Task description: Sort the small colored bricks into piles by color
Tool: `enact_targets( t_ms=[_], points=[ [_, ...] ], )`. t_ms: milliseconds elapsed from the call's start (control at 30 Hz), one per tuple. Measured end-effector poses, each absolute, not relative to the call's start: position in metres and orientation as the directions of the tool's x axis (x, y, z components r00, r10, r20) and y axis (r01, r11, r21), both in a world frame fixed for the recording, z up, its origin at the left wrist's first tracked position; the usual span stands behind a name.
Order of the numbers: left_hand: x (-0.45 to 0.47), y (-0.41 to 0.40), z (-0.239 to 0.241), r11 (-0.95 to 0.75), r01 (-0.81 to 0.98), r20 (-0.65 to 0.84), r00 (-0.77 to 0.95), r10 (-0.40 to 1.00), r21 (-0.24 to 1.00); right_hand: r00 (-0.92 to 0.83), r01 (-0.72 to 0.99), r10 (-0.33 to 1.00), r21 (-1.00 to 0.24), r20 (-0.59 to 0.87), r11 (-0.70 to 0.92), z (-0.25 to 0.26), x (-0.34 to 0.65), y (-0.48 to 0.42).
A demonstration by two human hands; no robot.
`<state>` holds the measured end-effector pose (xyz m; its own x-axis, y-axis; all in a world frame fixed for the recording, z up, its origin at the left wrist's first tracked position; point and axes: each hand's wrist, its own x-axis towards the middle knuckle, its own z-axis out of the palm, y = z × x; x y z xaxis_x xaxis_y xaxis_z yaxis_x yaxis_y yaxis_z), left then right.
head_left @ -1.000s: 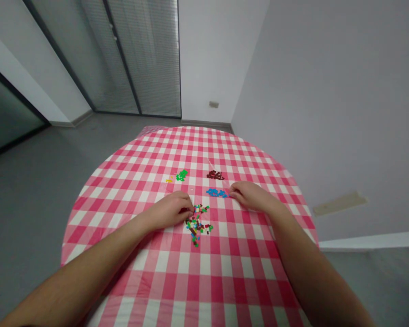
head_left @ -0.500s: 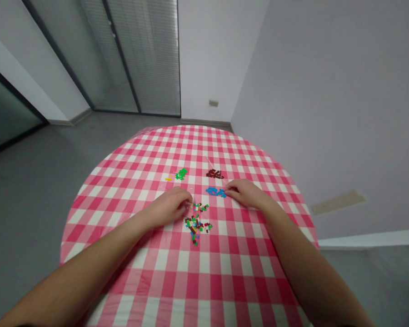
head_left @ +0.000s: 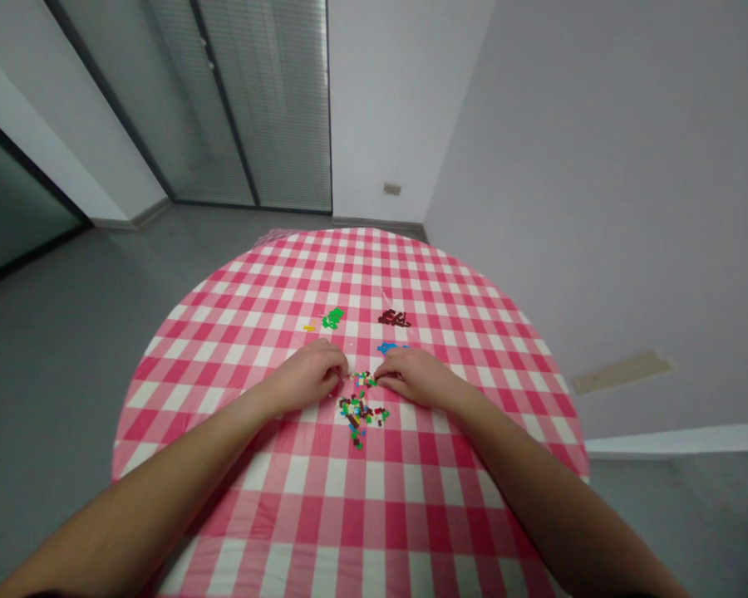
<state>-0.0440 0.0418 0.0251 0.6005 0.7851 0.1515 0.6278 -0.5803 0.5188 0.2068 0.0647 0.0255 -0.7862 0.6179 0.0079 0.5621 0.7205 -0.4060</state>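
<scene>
Small mixed-colour building bricks (head_left: 356, 411) lie loosely heaped near the middle of the table, with a smaller cluster of mixed bricks (head_left: 362, 379) just beyond. At the left side of that cluster is my left hand (head_left: 312, 374), its fingers curled together; what they hold, if anything, is too small to make out. My right hand (head_left: 417, 376) reaches the cluster's right side, thumb and fingertips pinched close to the bricks. Partly hidden behind it sits a pile of blue bricks (head_left: 387, 347).
Farther off are a green brick pile (head_left: 332, 318), a few yellow pieces (head_left: 310, 327) and a dark brown pile (head_left: 394, 318). A red-and-white checked cloth (head_left: 399, 515) covers the round table. Walls and a glass partition (head_left: 274, 108) stand beyond.
My right hand has moved left and nearer, from the blue pile to the small mixed cluster, now covering part of the blue bricks. My left hand has barely shifted.
</scene>
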Motion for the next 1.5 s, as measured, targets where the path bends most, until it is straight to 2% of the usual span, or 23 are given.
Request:
enact_targets(
  t_ms=[100,200,267,333,400,467,600,967,1067,1200,1500],
  points=[
    [-0.043,0.042,0.025,-0.588,0.613,0.158,0.61,0.777,0.527,-0.771,0.546,0.635,-0.468,0.043,0.695,0.027,0.207,0.066],
    [-0.041,0.04,0.027,-0.598,0.575,0.184,0.617,0.765,0.559,-0.717,0.474,0.685,-0.631,0.128,0.614,0.03,0.203,0.062],
    [-0.039,0.037,0.028,-0.601,0.543,0.226,0.603,0.765,0.587,-0.639,0.391,0.756,-0.786,0.143,0.479,0.029,0.198,0.058],
    [-0.037,0.033,0.028,-0.606,0.511,0.285,0.572,0.769,0.61,-0.564,0.273,0.82,-0.915,0.096,0.296,0.024,0.192,0.053],
    [-0.034,0.03,0.029,-0.623,0.48,0.342,0.55,0.762,0.617,-0.522,0.16,0.852,-0.977,0.037,0.14,0.019,0.186,0.05],
    [-0.032,0.029,0.029,-0.655,0.454,0.385,0.553,0.739,0.604,-0.512,0.105,0.859,-0.993,-0.005,0.057,0.015,0.182,0.049],
    [-0.031,0.03,0.027,-0.715,0.424,0.443,0.577,0.686,0.556,-0.516,0.091,0.856,-0.996,-0.031,0.019,0.015,0.181,0.049],
    [-0.034,0.034,0.029,-0.705,0.466,0.42,0.577,0.7,0.535,-0.526,0.019,0.85,-0.999,-0.035,-0.029,0.012,0.179,0.049],
    [-0.045,0.045,0.024,-0.621,0.567,0.461,0.416,0.783,0.542,-0.48,0.038,0.876,-0.999,-0.031,-0.014,0.012,0.179,0.05],
    [-0.063,0.068,0.011,-0.378,0.745,0.444,0.123,0.887,0.549,-0.454,0.084,0.886,-0.994,-0.095,-0.064,0.014,0.179,0.051],
    [-0.068,0.078,-0.003,-0.214,0.883,0.318,0.079,0.945,0.418,-0.438,0.118,0.892,-0.991,-0.115,-0.07,0.02,0.18,0.048]
  ],
)
